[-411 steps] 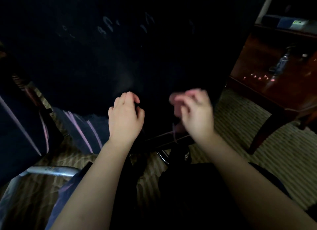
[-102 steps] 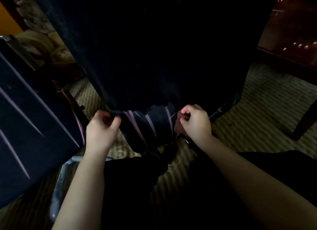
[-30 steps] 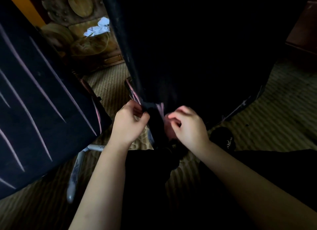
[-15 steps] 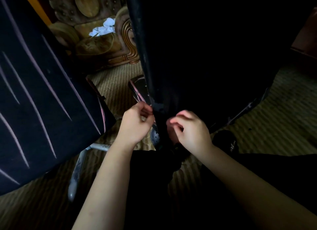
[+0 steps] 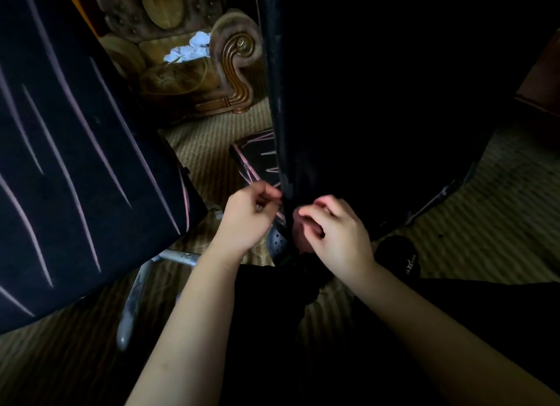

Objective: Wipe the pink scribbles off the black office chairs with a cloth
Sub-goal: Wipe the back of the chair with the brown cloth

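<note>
black upholstery fills the middle of the view: the back of an office chair [image 5: 394, 102], seen nearly edge-on, its worn left edge running down to the two hands. the left hand [image 5: 248, 219] has its fingers curled and pinches the lower end of that edge between thumb and fingertips. just to its right, across the edge, the right hand [image 5: 338, 234] is curled round a pinkish cloth [image 5: 303, 239], a wad that shows under the fingers and lies against the bottom of the chair back. the fingers are blurred, so i cannot tell how hard the cloth is pressed. just above the left hand the chair's seat [image 5: 257, 151] peeks out, crossed by pink scribbles [image 5: 248, 169]. well to the left of the left hand stands a second office chair [image 5: 75, 163], its dark back streaked with more long pink strokes. a chrome base leg [image 5: 133, 302] lies beside the left forearm. near the right wrist, on its right, a black caster [image 5: 397, 255] sits on the striped carpet [image 5: 500, 211]. far beyond the left hand is a carved brown sofa [image 5: 230, 72] with crumpled white paper [image 5: 189, 49] on its seat.
</note>
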`<state>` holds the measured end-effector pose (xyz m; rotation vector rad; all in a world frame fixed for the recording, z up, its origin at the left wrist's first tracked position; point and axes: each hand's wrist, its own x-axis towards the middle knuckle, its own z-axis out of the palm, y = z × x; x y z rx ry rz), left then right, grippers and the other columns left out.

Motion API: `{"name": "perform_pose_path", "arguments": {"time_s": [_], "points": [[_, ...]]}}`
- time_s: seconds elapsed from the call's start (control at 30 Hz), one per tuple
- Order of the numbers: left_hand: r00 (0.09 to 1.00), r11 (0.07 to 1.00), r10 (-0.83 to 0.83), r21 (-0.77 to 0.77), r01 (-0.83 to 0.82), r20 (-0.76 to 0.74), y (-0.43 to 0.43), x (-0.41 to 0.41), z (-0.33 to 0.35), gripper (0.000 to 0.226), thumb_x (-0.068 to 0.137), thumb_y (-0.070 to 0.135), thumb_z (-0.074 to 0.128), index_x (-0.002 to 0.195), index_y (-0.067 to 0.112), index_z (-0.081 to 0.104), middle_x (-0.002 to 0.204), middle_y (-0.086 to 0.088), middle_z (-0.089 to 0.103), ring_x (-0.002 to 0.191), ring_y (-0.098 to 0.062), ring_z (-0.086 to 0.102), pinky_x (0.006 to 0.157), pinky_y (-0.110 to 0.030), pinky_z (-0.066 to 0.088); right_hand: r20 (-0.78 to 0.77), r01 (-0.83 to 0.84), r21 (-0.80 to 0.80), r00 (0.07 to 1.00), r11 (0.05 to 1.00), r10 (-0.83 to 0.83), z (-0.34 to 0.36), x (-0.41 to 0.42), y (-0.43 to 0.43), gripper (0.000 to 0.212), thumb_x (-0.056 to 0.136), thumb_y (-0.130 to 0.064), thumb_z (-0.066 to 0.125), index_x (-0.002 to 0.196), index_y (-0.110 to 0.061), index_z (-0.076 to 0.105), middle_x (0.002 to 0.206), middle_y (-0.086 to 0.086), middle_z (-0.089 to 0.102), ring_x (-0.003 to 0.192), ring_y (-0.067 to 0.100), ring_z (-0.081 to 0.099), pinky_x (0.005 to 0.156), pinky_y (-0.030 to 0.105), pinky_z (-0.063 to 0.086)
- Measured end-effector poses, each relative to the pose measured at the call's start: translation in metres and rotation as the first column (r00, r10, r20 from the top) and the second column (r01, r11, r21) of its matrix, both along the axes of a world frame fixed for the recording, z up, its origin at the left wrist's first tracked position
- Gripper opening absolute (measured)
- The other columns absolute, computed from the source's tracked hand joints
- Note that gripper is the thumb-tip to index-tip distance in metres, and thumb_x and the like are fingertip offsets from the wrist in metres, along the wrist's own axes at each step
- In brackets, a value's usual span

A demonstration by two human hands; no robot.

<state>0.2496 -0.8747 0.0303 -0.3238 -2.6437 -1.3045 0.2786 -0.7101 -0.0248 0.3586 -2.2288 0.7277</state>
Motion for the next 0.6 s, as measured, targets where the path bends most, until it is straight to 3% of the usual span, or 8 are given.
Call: {"name": "perform_pose_path", "arguments": {"time_s": [0.07, 0.17, 0.27, 0.33, 0.43, 0.53, 0.6], "points": [[1.000, 1.000, -0.009, 0.024, 0.008, 0.011, -0.001, 0.001, 0.001, 0.022, 0.078, 0.005, 0.052, 0.086, 0.021, 0.065, 0.086, -0.002, 0.070, 0.083, -0.018, 0.066, 0.084, -0.039, 0.053, -0.025, -0.025, -0.055, 0.999, 0.998, 0.023, 0.018, 0.001, -0.003, 0.024, 0.072, -0.006, 0.074, 0.093, -0.017, 0.074, 0.094, 0.003, 0.063, 0.081, 0.026, 0.063, 0.063, 0.035, 0.055], [1.000, 1.000, 0.011, 0.020, -0.011, 0.026, -0.003, -0.002, -0.001, 0.020, 0.073, 0.013, 0.048, 0.078, 0.024, 0.064, 0.081, -0.004, 0.071, 0.078, -0.021, 0.067, 0.079, -0.044, 0.055, -0.199, -0.069, -0.183, 0.980, 0.981, 0.032, 0.080, -0.002, -0.015, 0.019, 0.080, -0.010, 0.070, 0.098, -0.012, 0.074, 0.098, 0.007, 0.064, 0.085, 0.026, 0.064, 0.073, 0.034, 0.054], [0.998, 0.998, 0.063, 0.029, -0.063, 0.017, -0.006, -0.006, -0.004, 0.023, 0.085, 0.002, 0.051, 0.076, 0.019, 0.064, 0.078, -0.007, 0.069, 0.078, -0.025, 0.067, 0.076, -0.045, 0.055, -0.278, -0.083, -0.204, 0.960, 0.975, 0.023, 0.112, -0.010, -0.025, 0.020, 0.081, -0.011, 0.068, 0.100, -0.010, 0.074, 0.096, 0.009, 0.063, 0.086, 0.026, 0.062, 0.076, 0.036, 0.053], [0.998, 0.996, 0.058, 0.071, -0.060, 0.022, -0.009, -0.006, -0.005, 0.035, 0.086, -0.009, 0.045, 0.080, 0.020, 0.064, 0.076, -0.001, 0.067, 0.071, -0.012, 0.064, 0.072, -0.031, 0.055, -0.242, -0.066, -0.145, 0.970, 0.987, 0.029, 0.087, -0.009, -0.029, 0.020, 0.082, -0.013, 0.065, 0.099, -0.012, 0.073, 0.094, 0.008, 0.061, 0.084, 0.027, 0.060, 0.073, 0.036, 0.052], [0.996, 0.986, 0.077, 0.147, -0.083, 0.044, -0.010, -0.004, -0.004, 0.038, 0.084, -0.015, 0.038, 0.091, 0.011, 0.065, 0.083, -0.004, 0.069, 0.065, 0.001, 0.059, 0.063, -0.012, 0.045, -0.013, -0.025, -0.043, 1.000, 0.999, 0.024, 0.007, -0.001, -0.025, 0.020, 0.077, -0.013, 0.071, 0.096, -0.018, 0.074, 0.094, 0.003, 0.059, 0.081, 0.025, 0.060, 0.063, 0.035, 0.055], [0.996, 0.982, 0.081, 0.167, -0.086, 0.038, -0.012, -0.003, -0.007, 0.034, 0.085, -0.011, 0.042, 0.093, 0.012, 0.066, 0.083, -0.001, 0.070, 0.067, -0.002, 0.060, 0.066, -0.015, 0.047, 0.168, -0.046, -0.032, 0.984, 0.998, 0.051, -0.026, 0.005, -0.020, 0.021, 0.074, -0.010, 0.075, 0.092, -0.019, 0.075, 0.090, 0.000, 0.059, 0.077, 0.024, 0.062, 0.061, 0.032, 0.056], [0.997, 0.988, 0.080, 0.132, -0.081, 0.015, -0.012, -0.002, -0.007, 0.030, 0.085, -0.007, 0.047, 0.093, 0.014, 0.068, 0.084, 0.002, 0.071, 0.072, -0.006, 0.063, 0.073, -0.022, 0.051, 0.073, -0.050, -0.096, 0.996, 0.994, 0.057, 0.002, 0.003, -0.020, 0.017, 0.077, -0.012, 0.072, 0.092, -0.018, 0.075, 0.090, 0.002, 0.060, 0.077, 0.025, 0.063, 0.064, 0.027, 0.053]]}}
